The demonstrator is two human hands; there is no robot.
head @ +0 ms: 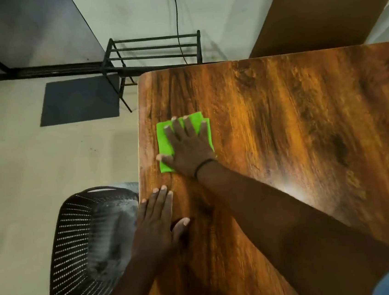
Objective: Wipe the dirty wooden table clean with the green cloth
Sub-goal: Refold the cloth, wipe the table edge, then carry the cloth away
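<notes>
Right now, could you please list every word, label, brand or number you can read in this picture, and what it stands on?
None can be read: no text shows on the folded green cloth, the brown wooden table, the black perforated plastic basket, the black metal rack or the dark floor mat.

My right hand (188, 148), arm extended across my body toward the table's left edge, lies palm down with fingers spread, a dark band at the wrist. My left hand (157, 225) rests flat nearer me at that same edge, fingers together, thumb splayed right.
</notes>
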